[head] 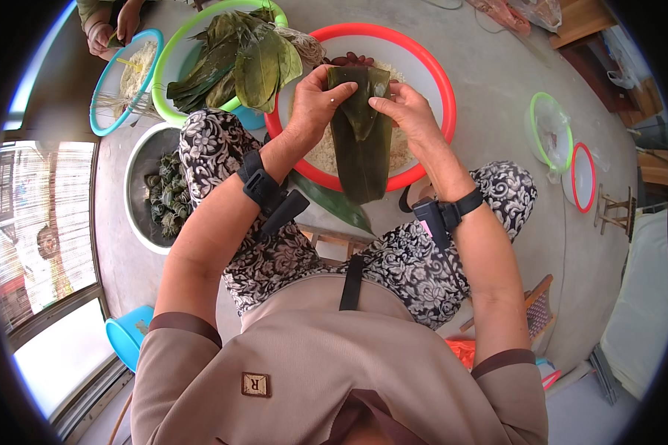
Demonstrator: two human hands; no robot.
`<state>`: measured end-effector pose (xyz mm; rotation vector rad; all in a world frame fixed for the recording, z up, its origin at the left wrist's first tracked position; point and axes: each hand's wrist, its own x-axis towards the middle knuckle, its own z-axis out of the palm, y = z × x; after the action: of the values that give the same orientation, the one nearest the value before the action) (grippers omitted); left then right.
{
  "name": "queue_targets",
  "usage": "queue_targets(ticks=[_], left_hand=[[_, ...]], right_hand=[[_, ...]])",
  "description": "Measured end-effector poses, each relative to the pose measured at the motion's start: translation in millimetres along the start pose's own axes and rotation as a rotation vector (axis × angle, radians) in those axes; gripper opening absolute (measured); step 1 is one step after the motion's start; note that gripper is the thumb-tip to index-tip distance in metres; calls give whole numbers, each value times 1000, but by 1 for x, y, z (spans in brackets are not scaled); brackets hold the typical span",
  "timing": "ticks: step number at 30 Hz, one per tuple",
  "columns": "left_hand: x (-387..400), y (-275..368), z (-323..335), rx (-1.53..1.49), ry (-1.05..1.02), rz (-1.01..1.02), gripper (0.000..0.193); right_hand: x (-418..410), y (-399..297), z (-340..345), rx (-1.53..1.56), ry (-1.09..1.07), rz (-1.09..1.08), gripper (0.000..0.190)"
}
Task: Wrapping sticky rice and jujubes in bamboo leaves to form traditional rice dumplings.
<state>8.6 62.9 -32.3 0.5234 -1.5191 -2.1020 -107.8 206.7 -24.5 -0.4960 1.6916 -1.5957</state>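
Observation:
Broad dark-green bamboo leaves (pixel 362 161) hang between my two hands, their upper part folded over with a pointed tip lying down the front. My left hand (pixel 320 103) grips the upper left edge, thumb across the front. On the upper right edge, my right hand (pixel 403 108) pinches the leaves with thumb and fingers. Below the hands stands a red-rimmed basin (pixel 448 89) holding pale rice (pixel 323 153), partly hidden by the leaves and hands. Dark red dates (pixel 352 58) lie at the basin's far side. A single long leaf (pixel 334 206) rests below the basin's near rim.
A green-rimmed basin (pixel 164 78) of stacked leaves and strings (pixel 303 44) stands left. Nearer is a basin (pixel 131 206) of wrapped zongzi (pixel 170 194). Another person's hands (pixel 114 30) work above a blue-rimmed basin (pixel 94 105). Smaller basins (pixel 534 125) stand right.

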Motion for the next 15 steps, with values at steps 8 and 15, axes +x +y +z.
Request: queue_targets(ticks=[8, 15], left_hand=[[0, -1, 1, 21, -37, 11, 21], [-2, -1, 1, 31, -97, -102, 36]], right_hand=[[9, 12, 1, 93, -30, -74, 36], [7, 10, -1, 161, -40, -63, 35]])
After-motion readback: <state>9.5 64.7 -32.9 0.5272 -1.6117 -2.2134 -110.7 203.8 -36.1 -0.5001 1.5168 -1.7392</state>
